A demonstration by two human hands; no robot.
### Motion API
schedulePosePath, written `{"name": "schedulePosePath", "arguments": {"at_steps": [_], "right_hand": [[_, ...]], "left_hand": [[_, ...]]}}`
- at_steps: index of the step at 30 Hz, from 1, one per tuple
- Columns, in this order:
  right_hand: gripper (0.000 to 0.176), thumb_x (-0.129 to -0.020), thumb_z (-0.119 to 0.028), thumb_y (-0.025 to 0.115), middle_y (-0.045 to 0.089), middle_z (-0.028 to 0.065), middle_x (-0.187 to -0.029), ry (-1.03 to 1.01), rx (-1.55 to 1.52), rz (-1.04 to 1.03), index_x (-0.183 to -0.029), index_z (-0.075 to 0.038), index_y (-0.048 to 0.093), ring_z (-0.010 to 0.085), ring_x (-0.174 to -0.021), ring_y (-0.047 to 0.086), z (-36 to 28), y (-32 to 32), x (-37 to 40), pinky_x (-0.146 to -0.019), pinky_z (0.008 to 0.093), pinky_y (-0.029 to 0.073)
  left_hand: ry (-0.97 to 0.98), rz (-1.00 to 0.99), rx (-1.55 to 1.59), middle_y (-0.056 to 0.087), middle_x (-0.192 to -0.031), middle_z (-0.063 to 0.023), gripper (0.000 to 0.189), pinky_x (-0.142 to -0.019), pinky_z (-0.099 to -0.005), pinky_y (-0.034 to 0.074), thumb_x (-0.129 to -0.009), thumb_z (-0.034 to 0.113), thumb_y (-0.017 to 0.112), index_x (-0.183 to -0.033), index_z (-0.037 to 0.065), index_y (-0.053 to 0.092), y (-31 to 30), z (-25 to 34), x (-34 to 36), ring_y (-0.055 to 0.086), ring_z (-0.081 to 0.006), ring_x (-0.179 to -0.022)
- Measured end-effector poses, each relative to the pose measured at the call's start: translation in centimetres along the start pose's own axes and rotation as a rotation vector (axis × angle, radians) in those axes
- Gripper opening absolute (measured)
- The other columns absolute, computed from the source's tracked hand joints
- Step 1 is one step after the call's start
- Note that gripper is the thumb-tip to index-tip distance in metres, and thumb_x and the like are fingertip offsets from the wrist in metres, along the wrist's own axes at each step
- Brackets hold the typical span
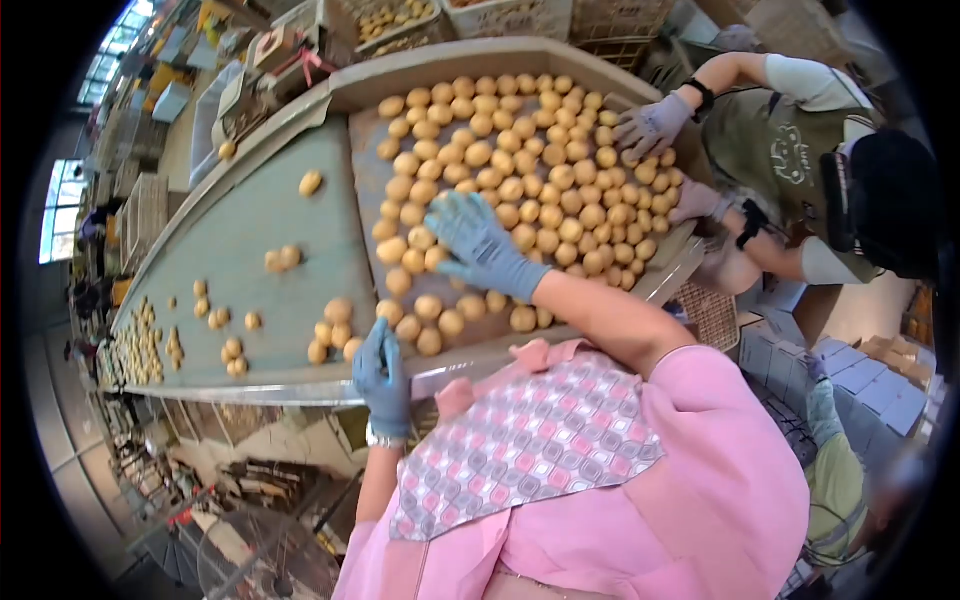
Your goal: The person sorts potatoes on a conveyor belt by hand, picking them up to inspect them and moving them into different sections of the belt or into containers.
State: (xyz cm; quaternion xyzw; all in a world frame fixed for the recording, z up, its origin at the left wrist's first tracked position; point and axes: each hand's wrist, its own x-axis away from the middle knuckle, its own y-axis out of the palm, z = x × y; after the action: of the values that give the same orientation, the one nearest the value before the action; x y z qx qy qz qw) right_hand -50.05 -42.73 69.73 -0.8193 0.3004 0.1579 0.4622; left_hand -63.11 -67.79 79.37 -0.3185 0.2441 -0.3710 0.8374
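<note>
Many round, yellow-brown, potato-like fruits [510, 188] lie in one layer on the sorting table. My right hand [480, 248], in a blue-grey glove, rests over the left part of this layer with its fingers spread, touching several fruits. My left hand [381, 380], gloved in the same colour, is at the table's near metal edge. Its fingers are drawn together and point up beside a fruit [389, 311]; what lies inside them, if anything, is hidden.
A green conveyor belt [275, 215] with scattered fruits adjoins on the left. Across the table's right end, a co-worker's gloved hands [652, 124] touch the fruits. Crates [510, 18] stand behind the far wall, and white boxes [868, 385] are stacked at the right. Another person [838, 490] is at the lower right.
</note>
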Motion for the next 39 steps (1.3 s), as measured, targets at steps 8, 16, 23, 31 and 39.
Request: {"name": "schedulePosePath", "arguments": {"at_steps": [8, 16, 23, 31, 39], "right_hand": [[0.043, -0.095, -0.017, 0.07, 0.07, 0.0104, -0.139, 0.066, -0.076, -0.199, -0.138, -0.011, 0.07, 0.0278, -0.131, 0.065, -2.5, -7.5, 5.9, -0.114, 0.0421, 0.05], [0.03, -0.1, -0.017, 0.068, 0.078, 0.0106, -0.118, 0.526, 0.176, -0.143, -0.129, -0.009, 0.075, 0.0301, -0.107, 0.074, -4.3, -12.5, 16.7, -0.096, 0.043, 0.057], [0.03, -0.101, -0.021, 0.068, 0.077, 0.0142, -0.117, 0.709, 0.03, -0.047, -0.128, -0.011, 0.076, 0.0309, -0.105, 0.073, -5.8, -12.0, 14.0, -0.093, 0.0417, 0.057], [0.042, -0.099, -0.028, 0.072, 0.072, 0.0163, -0.121, 0.708, 0.307, -0.227, -0.135, -0.009, 0.062, 0.0339, -0.112, 0.07, -4.5, -6.1, 1.7, -0.091, 0.0465, 0.058], [0.052, -0.104, -0.03, 0.068, 0.071, 0.0142, -0.124, 0.955, -0.528, -0.015, -0.15, -0.01, 0.055, 0.0262, -0.103, 0.074, -3.2, -6.8, 3.0, -0.085, 0.0395, 0.063]], "left_hand": [[0.295, -0.417, -0.147, 0.075, -0.114, -0.0128, 0.043, -0.097, -0.0448, 0.055, -0.096, 0.016, 0.076, -0.138, 0.011, 0.073, -3.1, -1.2, -1.8, 0.071, -0.0322, -0.106], [0.652, -0.492, -0.336, 0.044, -0.167, -0.0122, 0.059, -0.128, -0.0629, 0.028, -0.095, 0.031, 0.076, -0.152, 0.019, 0.063, -0.8, 2.4, -8.9, 0.037, -0.0417, -0.156], [0.663, -0.238, -0.759, 0.048, -0.162, -0.0123, 0.051, -0.124, -0.0625, 0.032, -0.097, 0.029, 0.072, -0.147, 0.023, 0.064, 5.2, -3.0, -21.4, 0.042, -0.039, -0.15], [0.643, -0.131, -0.287, 0.063, -0.143, -0.0168, 0.043, -0.116, -0.0546, 0.042, -0.094, 0.013, 0.075, -0.136, 0.011, 0.069, 0.0, 2.5, -14.5, 0.055, -0.0421, -0.136], [0.28, -0.133, -0.214, 0.07, -0.134, -0.0164, 0.032, -0.112, -0.0509, 0.047, -0.1, 0.017, 0.07, -0.13, 0.005, 0.073, -8.6, -1.0, -4.7, 0.062, -0.0392, -0.128]]}}
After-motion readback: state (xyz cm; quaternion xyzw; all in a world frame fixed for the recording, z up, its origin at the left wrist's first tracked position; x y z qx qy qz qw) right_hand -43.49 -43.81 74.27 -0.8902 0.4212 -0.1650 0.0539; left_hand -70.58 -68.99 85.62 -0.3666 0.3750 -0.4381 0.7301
